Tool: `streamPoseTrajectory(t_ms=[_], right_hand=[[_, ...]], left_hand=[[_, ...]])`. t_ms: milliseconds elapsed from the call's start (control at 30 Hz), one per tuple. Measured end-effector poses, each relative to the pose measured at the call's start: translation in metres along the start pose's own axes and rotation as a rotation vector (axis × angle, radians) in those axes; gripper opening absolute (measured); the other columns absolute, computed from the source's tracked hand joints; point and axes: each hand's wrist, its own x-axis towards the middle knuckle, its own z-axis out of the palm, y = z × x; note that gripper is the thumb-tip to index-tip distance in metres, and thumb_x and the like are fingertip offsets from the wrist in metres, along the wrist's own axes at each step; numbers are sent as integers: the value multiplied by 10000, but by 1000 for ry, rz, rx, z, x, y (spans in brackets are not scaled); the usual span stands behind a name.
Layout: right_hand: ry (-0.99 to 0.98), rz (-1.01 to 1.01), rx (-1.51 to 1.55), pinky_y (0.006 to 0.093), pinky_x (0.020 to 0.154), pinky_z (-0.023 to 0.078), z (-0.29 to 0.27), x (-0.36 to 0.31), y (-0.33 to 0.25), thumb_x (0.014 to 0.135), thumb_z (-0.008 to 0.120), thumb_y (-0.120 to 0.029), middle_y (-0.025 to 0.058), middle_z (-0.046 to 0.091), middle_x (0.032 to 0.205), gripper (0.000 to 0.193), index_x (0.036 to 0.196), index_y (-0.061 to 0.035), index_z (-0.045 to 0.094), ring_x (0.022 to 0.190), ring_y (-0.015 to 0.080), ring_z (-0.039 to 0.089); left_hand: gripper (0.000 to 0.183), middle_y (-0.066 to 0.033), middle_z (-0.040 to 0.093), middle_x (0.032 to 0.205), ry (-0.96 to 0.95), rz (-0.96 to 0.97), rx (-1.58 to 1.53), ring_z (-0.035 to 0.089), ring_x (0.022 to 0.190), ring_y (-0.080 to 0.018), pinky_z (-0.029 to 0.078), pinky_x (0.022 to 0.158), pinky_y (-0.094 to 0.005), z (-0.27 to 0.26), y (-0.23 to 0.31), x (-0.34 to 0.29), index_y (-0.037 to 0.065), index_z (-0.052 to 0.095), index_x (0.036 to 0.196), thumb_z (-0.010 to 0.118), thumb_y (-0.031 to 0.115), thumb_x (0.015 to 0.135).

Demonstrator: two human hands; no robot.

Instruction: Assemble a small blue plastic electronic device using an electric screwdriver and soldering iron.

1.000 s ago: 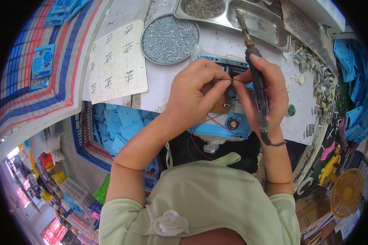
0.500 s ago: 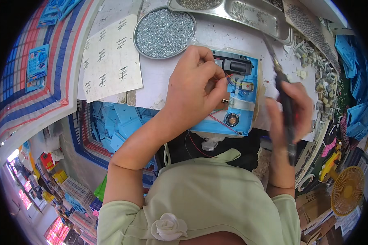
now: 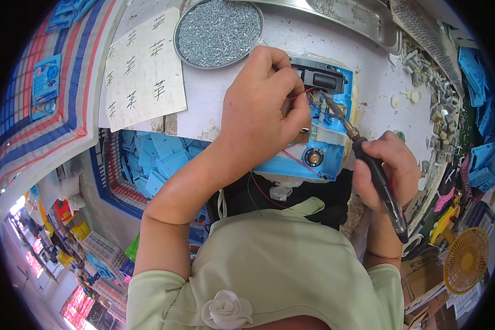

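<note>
A blue plastic casing (image 3: 331, 153) of some device lies open at the table edge, with a black plastic part (image 3: 325, 81), thin wires and a small round speaker (image 3: 313, 157) in it. My left hand (image 3: 264, 107) is over its left side, with thumb and fingers pinched on a thin red wire (image 3: 309, 90); the fingertips are partly hidden. In my right hand (image 3: 400, 170) is a soldering iron (image 3: 377, 177), gripped by its black handle. Its tip points up and left into the casing, close to the wires below the black part; whether it touches them I cannot tell.
A round tray of small silver screws (image 3: 220, 33) and a metal tray (image 3: 363, 25) stand at the back. Left of them lies a sheet with handwriting (image 3: 146, 71). Small loose parts (image 3: 437, 115) are heaped at right. A crate of blue pieces (image 3: 148, 159) sits below the table, left.
My right hand has turned the soldering iron and brought its tip from beyond the casing's right side down to the wires. The left hand keeps its pinch. The view has shifted slightly.
</note>
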Motion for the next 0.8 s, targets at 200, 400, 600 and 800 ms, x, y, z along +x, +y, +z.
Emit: streamPoseTrajectory(t_ms=[200,400,600,800], right_hand=[[-20,0,-16,301,481,395,3,3,2,751,786,-45,85,669,747,276,1001,-20,673,527,198,521],[-26,-24,-33,307,475,387,5,4,3,751,790,-51,74,646,720,298,1023,-27,669,522,203,514],[-44,-26,-53,313,482,386,4,6,0,755,792,-48,56,610,687,307,1036,-44,669,526,205,508],[-69,-51,-70,319,486,383,3,7,1,745,793,-37,53,602,681,305,1027,-43,678,524,211,500]], left_hand=[[105,-109,546,980,8,2,-2,587,808,-231,504,697,-322,0,0,-1,6,652,822,727,12,748],[104,-111,549,983,11,9,12,589,816,-232,506,702,-321,0,0,-1,7,652,823,724,11,748],[101,-110,548,987,14,-15,-4,590,819,-230,508,701,-321,1,1,-1,7,654,824,724,14,751],[104,-109,548,988,17,-19,-5,590,818,-228,508,700,-321,1,0,-2,8,654,825,725,9,749]])
